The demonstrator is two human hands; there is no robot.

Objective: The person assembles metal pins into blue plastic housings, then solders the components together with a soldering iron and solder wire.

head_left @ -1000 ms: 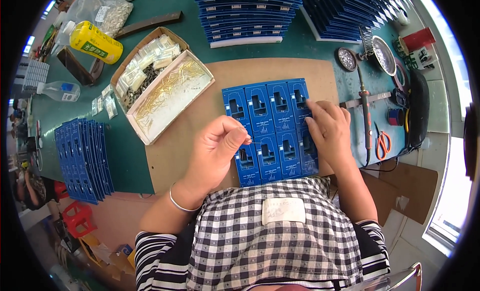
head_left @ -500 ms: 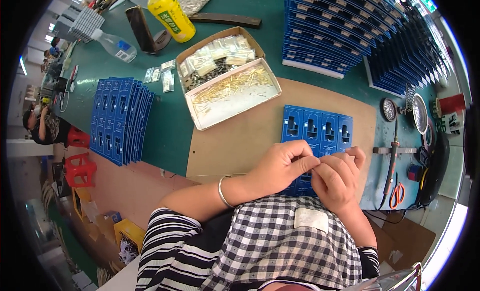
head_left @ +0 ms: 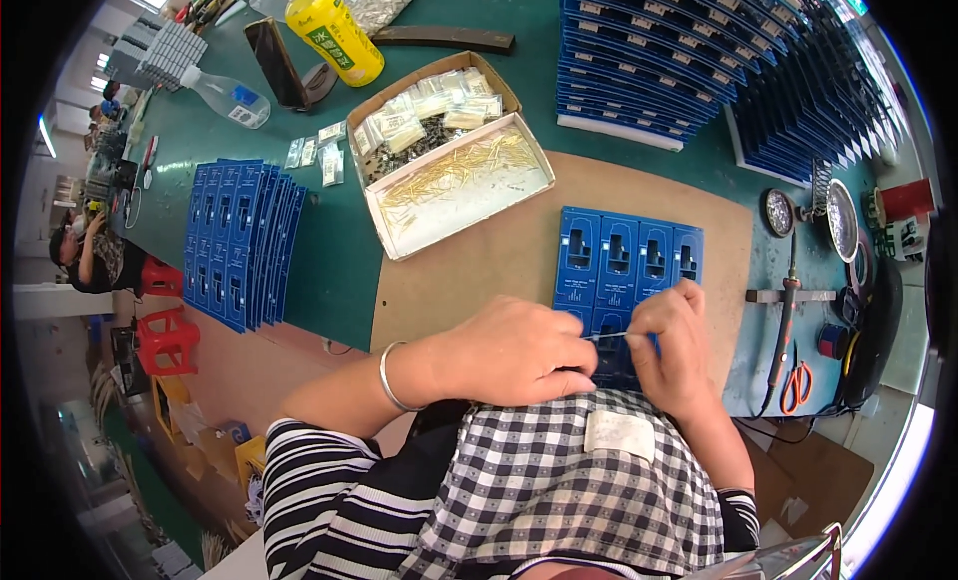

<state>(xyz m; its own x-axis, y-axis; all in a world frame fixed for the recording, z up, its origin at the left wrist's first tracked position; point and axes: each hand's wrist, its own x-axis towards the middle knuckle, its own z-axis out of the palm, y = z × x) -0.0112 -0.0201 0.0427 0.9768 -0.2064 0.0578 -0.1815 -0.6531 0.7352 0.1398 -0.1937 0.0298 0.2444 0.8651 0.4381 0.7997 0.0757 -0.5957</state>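
Note:
A panel of blue circuit boards (head_left: 616,256) with dark cutouts lies before me, its lower part partly covered by both hands. My right hand (head_left: 677,346) pinches the end of a thin, straight, pale metallic piece (head_left: 609,336), too fine to name surely, held just over the panel. My left hand (head_left: 519,349) is closed at the panel's lower left; the piece's other end reaches its fingertips, and whether they grip it is hidden. Beyond the left hand, a white box lid (head_left: 462,220) holds loose thin gold pins (head_left: 449,176).
A brown board (head_left: 449,296) lies under the panel. Behind the lid is a carton of small bags (head_left: 429,99). Stacked blue panels stand at the left (head_left: 239,246) and back right (head_left: 639,66). A soldering iron (head_left: 783,331) and orange-handled scissors (head_left: 796,388) lie at the right.
My hands were together at the fingertips over the panel; now they are apart. The left has moved left and down, the right slightly, and the thin piece shows between them.

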